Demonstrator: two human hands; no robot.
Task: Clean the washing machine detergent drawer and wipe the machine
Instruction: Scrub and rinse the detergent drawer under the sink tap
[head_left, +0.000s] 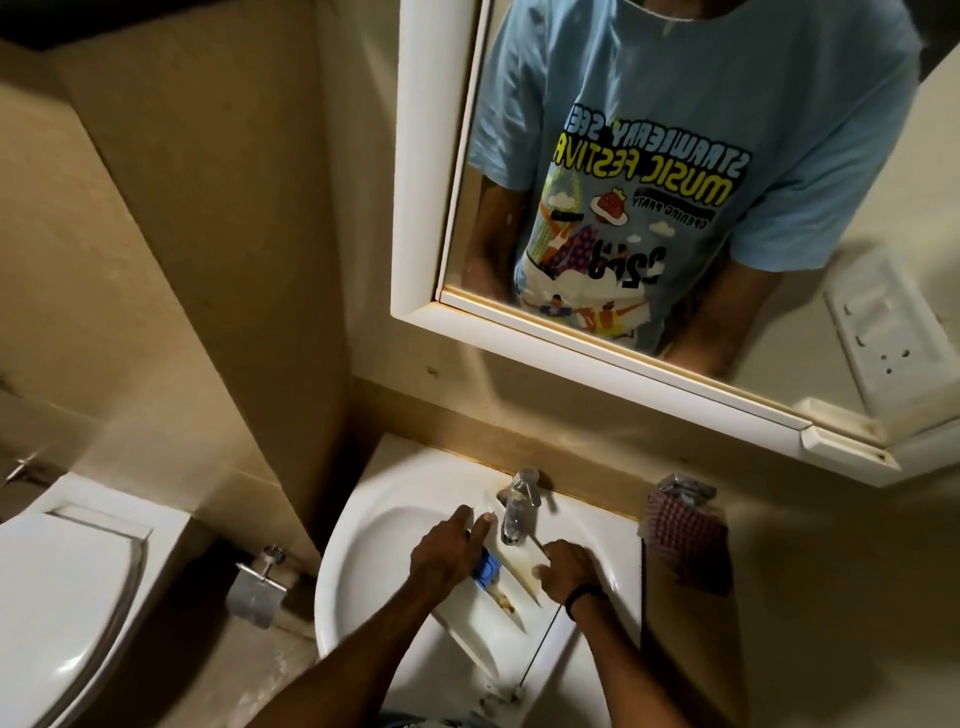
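The white detergent drawer (498, 603), with a blue insert (487, 565) and brown stains in its compartments, lies tilted in the white sink (363, 545) under the chrome tap (517, 512). My left hand (449, 556) rests over the drawer's left side, fingers stretched toward the tap and partly curled over the edge. My right hand (566, 569) grips the drawer's right wall, its fingers curled round the wall. A thin rod or brush handle (543, 639) runs down from under the right hand to the sink's front rim.
A red checked cloth (683, 525) hangs over a second tap (685, 488) on the right. A white-framed mirror (415, 291) hangs above the sink. A toilet (67, 597) with shut lid and a paper holder (257, 587) stand at left.
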